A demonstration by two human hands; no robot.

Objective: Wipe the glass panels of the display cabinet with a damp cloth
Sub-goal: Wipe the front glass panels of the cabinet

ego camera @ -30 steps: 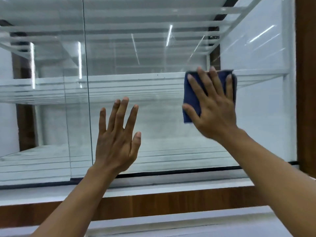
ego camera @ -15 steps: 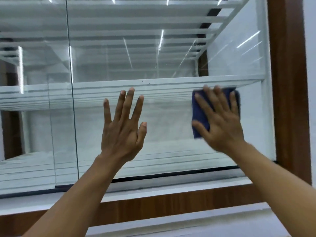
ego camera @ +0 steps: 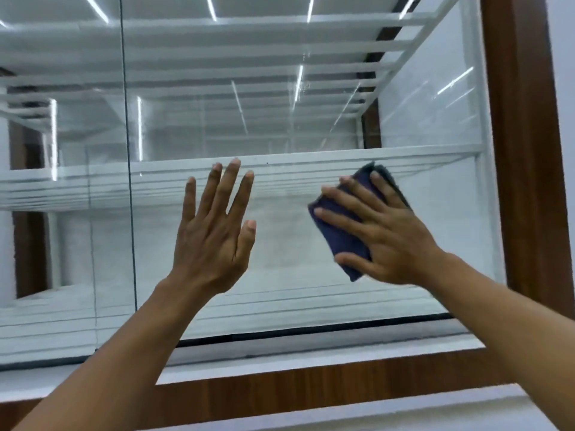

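A large glass panel [ego camera: 280,104] fronts the display cabinet, with white shelves and mirrored reflections behind it. My right hand [ego camera: 382,234] lies flat with spread fingers on a folded dark blue cloth [ego camera: 339,234], pressing it against the lower right part of the glass. The cloth sits tilted, its top corner up to the right. My left hand [ego camera: 214,231] is held up with straight fingers at the glass, left of the cloth; contact with the pane is unclear. It holds nothing.
A second glass panel [ego camera: 62,213] overlaps at the left, its edge a dark vertical line. A brown wooden frame [ego camera: 522,150] borders the cabinet on the right and a wooden rail [ego camera: 311,387] runs below. A dark bottom track [ego camera: 311,332] holds the glass.
My right hand has slid the cloth down and left across the glass, and the cloth has rotated to a tilt. The view has shifted left and up; my left hand stays raised.
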